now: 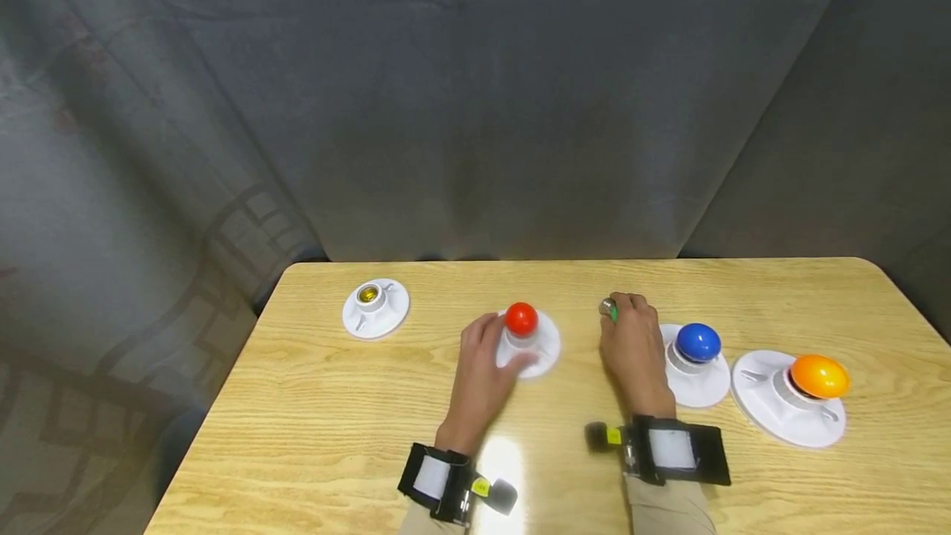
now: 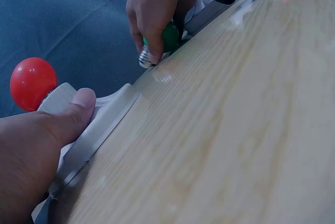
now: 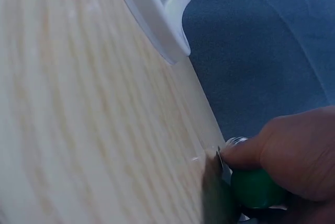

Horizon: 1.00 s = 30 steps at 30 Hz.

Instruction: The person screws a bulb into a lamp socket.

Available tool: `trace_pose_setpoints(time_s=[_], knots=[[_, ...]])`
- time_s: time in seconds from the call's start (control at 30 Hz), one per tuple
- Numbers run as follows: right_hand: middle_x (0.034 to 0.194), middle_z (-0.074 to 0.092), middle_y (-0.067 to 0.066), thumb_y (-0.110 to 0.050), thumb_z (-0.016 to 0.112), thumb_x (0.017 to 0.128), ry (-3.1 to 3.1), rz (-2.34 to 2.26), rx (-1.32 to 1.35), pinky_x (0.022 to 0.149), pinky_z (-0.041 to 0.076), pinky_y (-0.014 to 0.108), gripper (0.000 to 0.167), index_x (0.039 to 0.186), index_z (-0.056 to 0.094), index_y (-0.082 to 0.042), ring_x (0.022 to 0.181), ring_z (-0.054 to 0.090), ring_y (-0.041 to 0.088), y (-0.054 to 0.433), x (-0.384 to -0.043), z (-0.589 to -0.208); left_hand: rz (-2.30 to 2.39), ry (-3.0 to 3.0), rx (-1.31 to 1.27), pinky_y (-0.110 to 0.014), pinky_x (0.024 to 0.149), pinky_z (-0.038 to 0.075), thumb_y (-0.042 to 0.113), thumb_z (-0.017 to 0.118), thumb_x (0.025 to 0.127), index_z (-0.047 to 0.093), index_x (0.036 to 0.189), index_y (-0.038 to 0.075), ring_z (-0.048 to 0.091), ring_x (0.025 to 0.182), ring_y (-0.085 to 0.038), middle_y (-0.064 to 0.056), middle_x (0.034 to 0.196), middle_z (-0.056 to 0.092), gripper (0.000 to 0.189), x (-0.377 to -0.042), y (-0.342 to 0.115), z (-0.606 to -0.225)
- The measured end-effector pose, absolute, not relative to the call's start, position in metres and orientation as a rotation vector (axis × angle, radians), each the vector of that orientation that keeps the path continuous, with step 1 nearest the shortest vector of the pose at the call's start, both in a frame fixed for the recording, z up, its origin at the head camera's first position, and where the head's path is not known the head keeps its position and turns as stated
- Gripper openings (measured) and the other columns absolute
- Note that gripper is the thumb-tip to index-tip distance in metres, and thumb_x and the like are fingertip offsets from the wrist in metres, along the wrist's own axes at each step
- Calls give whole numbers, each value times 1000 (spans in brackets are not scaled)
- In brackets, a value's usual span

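Your right hand has its fingers curled round a green bulb, which lies low on the wooden table between the socket base with the red bulb and the one with the blue bulb. Your left hand rests on the white base under the red bulb, thumb pressed on its rim and fingers lying over it, so it steadies rather than clenches. By the look of it you are at the pick-up step with the green bulb, not yet at any socket. The bulb's long axis runs nearly flat along the table, with its metal screw cap pointing away from you and a little to your left, touching or just above the wood; the wrist views do not settle which. The next move calls for tipping that cap downward before it meets a socket. The only bare one, with a brass-coloured throat, stands well apart at your far left.
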State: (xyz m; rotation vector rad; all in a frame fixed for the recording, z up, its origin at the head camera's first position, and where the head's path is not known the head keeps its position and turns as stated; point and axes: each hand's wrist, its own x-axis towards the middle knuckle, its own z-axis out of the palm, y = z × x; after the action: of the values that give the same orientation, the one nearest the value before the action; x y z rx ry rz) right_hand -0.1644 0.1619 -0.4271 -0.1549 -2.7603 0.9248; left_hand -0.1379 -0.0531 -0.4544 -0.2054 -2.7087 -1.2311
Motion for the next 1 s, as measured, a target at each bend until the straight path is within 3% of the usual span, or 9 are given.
trace_pose_setpoints(time_s=[0.27, 0.43, 0.7, 1.0], knots=[[130, 51, 33, -4, 56, 92, -2752, 931, -158, 102, 42, 60, 37, 127, 55, 9, 120, 48, 50, 163, -164, -427, -1240, -2665, -176, -49, 108, 43, 45, 77, 78, 46, 143, 19, 41, 137, -26, -5, 151, 39, 76, -138, -52, -452], [129, 51, 33, -5, 55, 93, -2757, 936, -160, 103, 42, 60, 36, 127, 55, 8, 120, 48, 49, 163, -165, -428, -936, -2625, -225, -50, 115, 35, 53, 74, 78, 43, 145, 12, 34, 143, -28, -7, 155, 36, 84, -140, -61, -449], [128, 52, 33, -5, 56, 92, -2764, 933, -161, 102, 42, 59, 36, 127, 56, 7, 119, 48, 49, 162, -166, -428, -747, -2471, -122, -54, 120, 21, 52, 70, 81, 49, 140, 9, 26, 147, -35, -14, 157, 32, 76, -146, -110, -449], [129, 51, 33, -4, 56, 92, -2767, 945, -172, 103, 42, 59, 37, 127, 55, 7, 120, 48, 50, 163, -165, -424, -644, -2329, 2, -61, 115, 24, 44, 77, 77, 52, 136, 3, 31, 141, -43, -22, 150, 39, 75, -149, -157, -451]])
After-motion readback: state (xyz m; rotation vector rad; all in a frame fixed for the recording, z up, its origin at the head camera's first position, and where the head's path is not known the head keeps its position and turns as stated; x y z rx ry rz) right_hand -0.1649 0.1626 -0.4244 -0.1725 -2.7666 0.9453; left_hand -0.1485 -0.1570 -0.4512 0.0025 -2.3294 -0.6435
